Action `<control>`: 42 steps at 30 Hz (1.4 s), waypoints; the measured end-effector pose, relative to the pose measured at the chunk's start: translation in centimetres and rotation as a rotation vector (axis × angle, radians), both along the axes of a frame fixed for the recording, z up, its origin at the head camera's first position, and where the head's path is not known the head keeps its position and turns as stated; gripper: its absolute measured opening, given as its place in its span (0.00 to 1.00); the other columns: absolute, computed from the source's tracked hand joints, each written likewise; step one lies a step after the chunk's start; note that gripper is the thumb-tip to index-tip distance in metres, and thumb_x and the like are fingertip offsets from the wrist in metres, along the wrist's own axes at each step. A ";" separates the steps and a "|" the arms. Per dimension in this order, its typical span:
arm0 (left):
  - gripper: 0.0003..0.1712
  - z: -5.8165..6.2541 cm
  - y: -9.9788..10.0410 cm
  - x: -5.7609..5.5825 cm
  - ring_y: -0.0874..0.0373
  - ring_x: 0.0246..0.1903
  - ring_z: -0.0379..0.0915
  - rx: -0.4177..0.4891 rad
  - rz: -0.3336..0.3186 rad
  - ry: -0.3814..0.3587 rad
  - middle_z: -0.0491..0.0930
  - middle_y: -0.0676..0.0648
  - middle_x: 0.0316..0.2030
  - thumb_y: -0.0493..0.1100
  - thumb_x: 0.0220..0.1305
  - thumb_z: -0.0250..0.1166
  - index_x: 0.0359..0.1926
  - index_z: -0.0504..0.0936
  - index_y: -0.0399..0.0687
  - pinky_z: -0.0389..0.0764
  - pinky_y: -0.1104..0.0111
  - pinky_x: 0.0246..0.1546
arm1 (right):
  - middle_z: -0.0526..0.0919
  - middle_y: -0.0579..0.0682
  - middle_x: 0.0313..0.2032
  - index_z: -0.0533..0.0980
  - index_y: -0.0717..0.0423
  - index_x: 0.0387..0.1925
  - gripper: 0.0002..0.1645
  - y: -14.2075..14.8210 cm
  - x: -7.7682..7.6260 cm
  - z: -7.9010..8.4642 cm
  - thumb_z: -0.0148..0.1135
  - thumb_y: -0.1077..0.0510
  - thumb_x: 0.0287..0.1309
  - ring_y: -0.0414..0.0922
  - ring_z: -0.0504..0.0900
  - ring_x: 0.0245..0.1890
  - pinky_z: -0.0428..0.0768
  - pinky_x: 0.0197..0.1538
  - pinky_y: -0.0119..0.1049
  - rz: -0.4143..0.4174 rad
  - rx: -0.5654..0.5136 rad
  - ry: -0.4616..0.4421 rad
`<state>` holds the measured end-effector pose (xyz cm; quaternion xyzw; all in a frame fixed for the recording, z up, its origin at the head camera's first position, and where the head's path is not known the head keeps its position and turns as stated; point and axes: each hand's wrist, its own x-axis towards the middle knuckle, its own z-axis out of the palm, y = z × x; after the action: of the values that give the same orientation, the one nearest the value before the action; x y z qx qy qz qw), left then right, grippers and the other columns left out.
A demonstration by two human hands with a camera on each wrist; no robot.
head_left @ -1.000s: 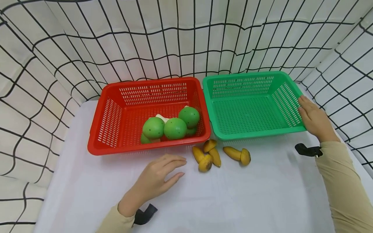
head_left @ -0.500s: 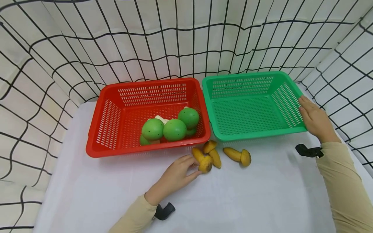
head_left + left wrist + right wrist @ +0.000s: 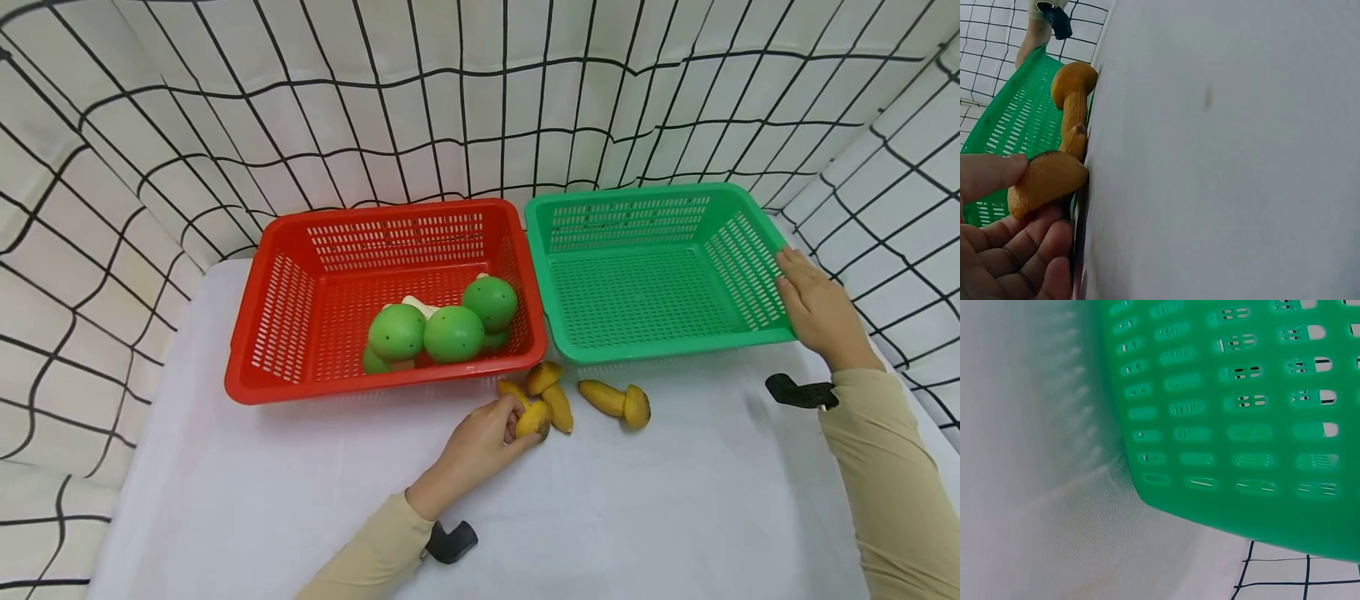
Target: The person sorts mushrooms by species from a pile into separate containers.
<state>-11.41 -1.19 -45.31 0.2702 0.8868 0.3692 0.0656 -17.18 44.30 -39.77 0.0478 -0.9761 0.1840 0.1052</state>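
Note:
In the head view my left hand (image 3: 480,446) pinches a yellow mushroom (image 3: 532,422) by its cap, between thumb and fingers. The left wrist view shows the thumb on top of that mushroom's cap (image 3: 1050,181) and the fingers beneath. Right beside it lies a second yellow mushroom (image 3: 556,404), by the red basket's front corner. A third yellow mushroom (image 3: 611,402) lies farther right, below the green basket (image 3: 675,343). My right hand (image 3: 821,312) rests against that basket's right rim, fingers extended along it. Only the basket's slotted wall (image 3: 1210,444) and cloth appear in the right wrist view.
The red basket (image 3: 292,387) stands left of the green one, their sides close together. Several green round-topped pieces (image 3: 453,333) and a whitish piece (image 3: 420,306) lie in its right half. White cloth (image 3: 637,517) covers the table. Black netting (image 3: 465,108) over white fabric surrounds it.
My left hand has reached right from the cloth to the nearest yellow mushroom and taken hold of its cap, shifting it slightly. The right hand stays at the green basket's rim.

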 end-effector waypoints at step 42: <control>0.17 4.2 1.9 1.1 0.63 0.30 0.74 0.316 -0.253 0.167 0.77 0.49 0.30 0.38 0.52 0.72 0.39 0.73 0.39 0.76 0.80 0.33 | 0.47 0.66 0.70 0.48 0.70 0.69 0.32 -0.3 0.3 0.4 0.30 0.54 0.72 0.57 0.43 0.71 0.41 0.71 0.49 -0.016 0.017 -0.033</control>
<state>-10.29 0.72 -41.11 0.4159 0.7793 0.4686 -0.0056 -16.86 44.04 -39.42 0.0377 -0.9797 0.1755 0.0899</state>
